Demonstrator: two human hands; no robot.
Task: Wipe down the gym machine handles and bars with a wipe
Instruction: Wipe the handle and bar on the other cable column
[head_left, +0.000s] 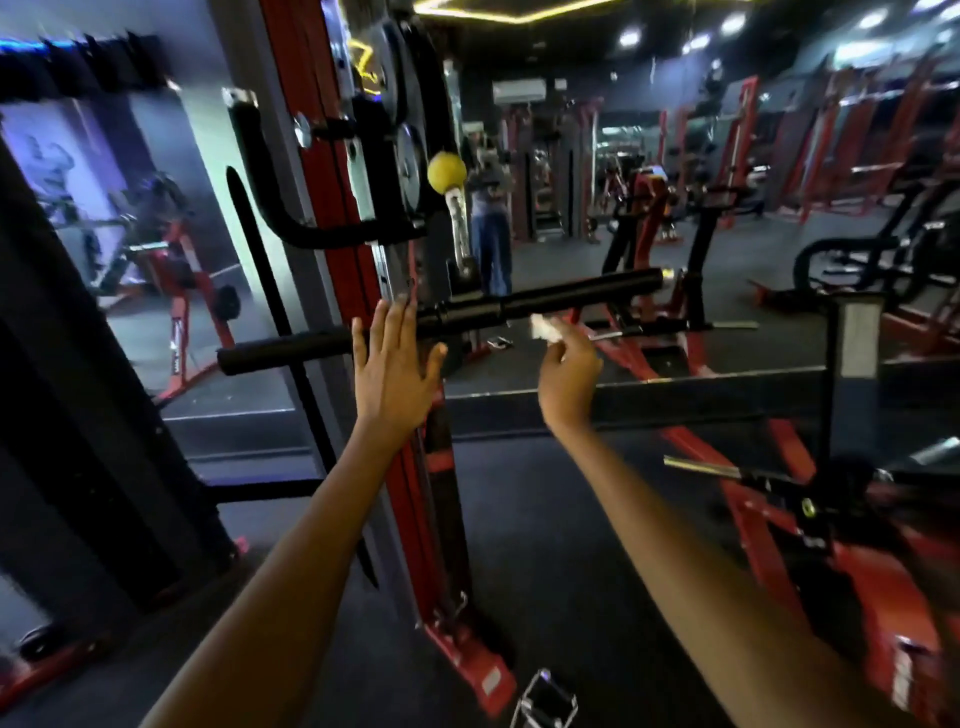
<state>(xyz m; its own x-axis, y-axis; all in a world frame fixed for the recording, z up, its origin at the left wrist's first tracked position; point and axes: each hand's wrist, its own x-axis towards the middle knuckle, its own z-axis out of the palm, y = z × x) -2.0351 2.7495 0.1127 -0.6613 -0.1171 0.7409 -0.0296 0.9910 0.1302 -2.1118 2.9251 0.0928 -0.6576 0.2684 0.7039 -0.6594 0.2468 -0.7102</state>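
Observation:
A long black bar (571, 293) runs across the middle of the head view, slanting up to the right, fixed to a red upright post (332, 171). My left hand (392, 369) is raised with fingers straight and spread, in front of the bar's middle part; whether it touches the bar is unclear. My right hand (566, 369) pinches a small white wipe (545, 328) just below the bar, right of its middle. A curved black handle (270, 208) hangs on the post above.
A yellow knob (445, 172) on a chrome lever sticks out right of the post. A dark horizontal frame bar (675, 400) crosses under my right hand. Red machines (857, 561) fill the right side. A person (488, 223) stands in the background or in a mirror.

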